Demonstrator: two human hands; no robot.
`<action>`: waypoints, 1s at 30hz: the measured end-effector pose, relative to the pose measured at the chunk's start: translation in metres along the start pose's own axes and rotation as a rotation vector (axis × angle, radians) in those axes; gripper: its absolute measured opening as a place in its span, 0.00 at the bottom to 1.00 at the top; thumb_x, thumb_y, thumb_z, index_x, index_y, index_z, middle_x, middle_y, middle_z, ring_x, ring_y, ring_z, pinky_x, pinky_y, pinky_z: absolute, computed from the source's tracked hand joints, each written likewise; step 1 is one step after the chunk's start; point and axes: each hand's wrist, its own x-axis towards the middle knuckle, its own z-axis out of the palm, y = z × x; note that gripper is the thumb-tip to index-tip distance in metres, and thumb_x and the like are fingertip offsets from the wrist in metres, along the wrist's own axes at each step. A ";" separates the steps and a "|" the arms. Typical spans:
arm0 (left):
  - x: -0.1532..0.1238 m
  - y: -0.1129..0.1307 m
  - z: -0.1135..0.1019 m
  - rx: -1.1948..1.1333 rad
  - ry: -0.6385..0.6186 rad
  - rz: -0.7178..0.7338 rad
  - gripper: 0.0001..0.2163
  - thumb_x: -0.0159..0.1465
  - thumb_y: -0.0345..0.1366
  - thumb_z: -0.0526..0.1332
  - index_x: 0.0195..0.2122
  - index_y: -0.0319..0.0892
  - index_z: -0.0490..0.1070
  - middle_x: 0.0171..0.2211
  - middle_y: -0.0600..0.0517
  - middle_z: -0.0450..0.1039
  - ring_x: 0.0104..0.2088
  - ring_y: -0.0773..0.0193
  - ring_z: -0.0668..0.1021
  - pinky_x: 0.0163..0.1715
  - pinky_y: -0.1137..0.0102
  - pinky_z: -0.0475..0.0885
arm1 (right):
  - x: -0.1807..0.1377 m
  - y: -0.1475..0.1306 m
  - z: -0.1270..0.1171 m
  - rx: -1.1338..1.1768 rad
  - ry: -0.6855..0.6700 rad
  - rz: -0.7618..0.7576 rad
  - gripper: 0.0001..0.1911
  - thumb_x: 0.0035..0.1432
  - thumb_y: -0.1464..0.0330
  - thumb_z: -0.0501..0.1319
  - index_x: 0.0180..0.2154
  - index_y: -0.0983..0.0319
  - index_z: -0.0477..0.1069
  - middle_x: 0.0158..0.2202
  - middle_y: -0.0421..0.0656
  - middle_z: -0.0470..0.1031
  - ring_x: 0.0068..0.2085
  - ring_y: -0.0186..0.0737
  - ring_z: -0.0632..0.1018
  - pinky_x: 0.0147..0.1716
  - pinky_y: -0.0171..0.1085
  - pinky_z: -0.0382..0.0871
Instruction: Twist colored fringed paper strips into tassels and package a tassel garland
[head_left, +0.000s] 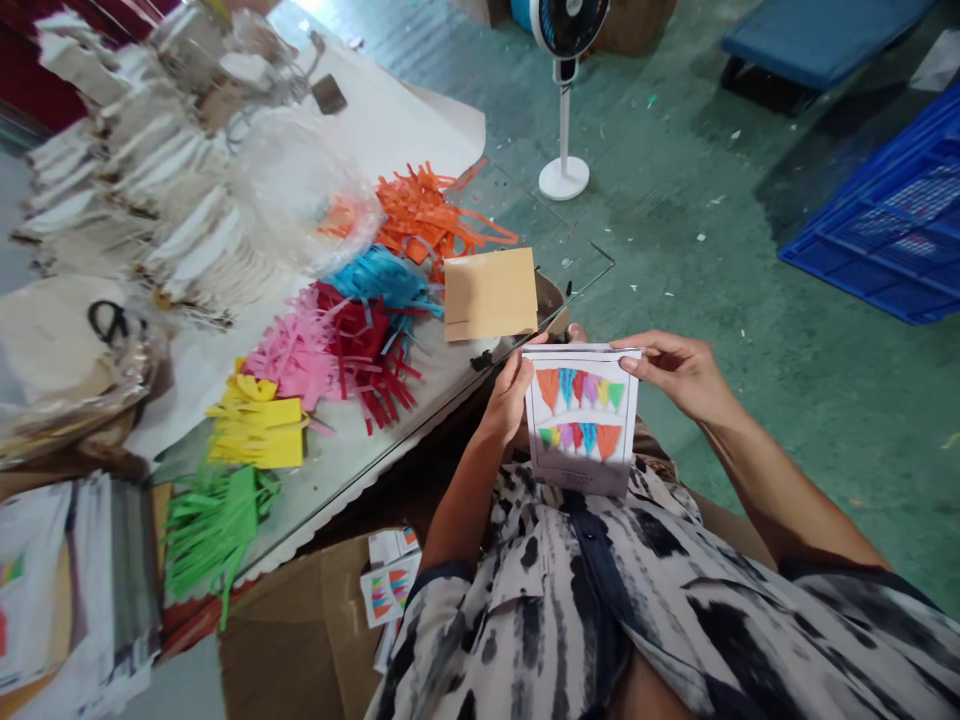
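Both hands hold a white printed paper packet (577, 420) upright in front of my lap; rows of coloured tassels are pictured on it. My left hand (511, 392) grips its upper left edge with thumb and fingers. At the upper right corner, my right hand (675, 368) pinches the top edge between thumb and fingers. Two layers seem to show along the top, but I cannot see inside. Just beyond the packet, a tan piece of card (491, 293) lies at the table edge. The nearest tissue tassels are orange (427, 215), blue (379, 280) and dark red (367, 350).
Pink (296, 345), yellow (262, 425) and green tassels (217, 530) lie along the table's edge. Stacked packets (97, 570) stand at lower left. Below is a cardboard box (300, 630) with printed packets. A fan (564, 180) and blue crate (885, 220) stand on the floor.
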 end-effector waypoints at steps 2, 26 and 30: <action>0.000 -0.001 0.002 -0.020 0.021 0.005 0.32 0.69 0.62 0.71 0.67 0.49 0.78 0.68 0.47 0.80 0.72 0.45 0.77 0.79 0.50 0.65 | 0.002 0.000 0.001 0.026 -0.006 0.018 0.16 0.59 0.55 0.81 0.47 0.49 0.88 0.44 0.40 0.89 0.41 0.41 0.87 0.42 0.40 0.85; -0.005 -0.027 0.027 -0.469 0.240 -0.032 0.20 0.66 0.43 0.78 0.57 0.53 0.79 0.72 0.50 0.75 0.75 0.44 0.74 0.76 0.39 0.69 | -0.008 0.049 0.034 0.419 0.351 0.222 0.23 0.50 0.58 0.82 0.47 0.50 0.80 0.51 0.39 0.87 0.47 0.46 0.88 0.45 0.47 0.90; -0.005 -0.029 0.042 -0.441 0.291 -0.138 0.19 0.67 0.39 0.77 0.58 0.46 0.81 0.67 0.44 0.81 0.71 0.44 0.78 0.76 0.43 0.70 | -0.022 0.046 0.049 0.383 0.249 0.238 0.28 0.48 0.57 0.84 0.51 0.52 0.82 0.55 0.43 0.87 0.54 0.50 0.87 0.61 0.53 0.84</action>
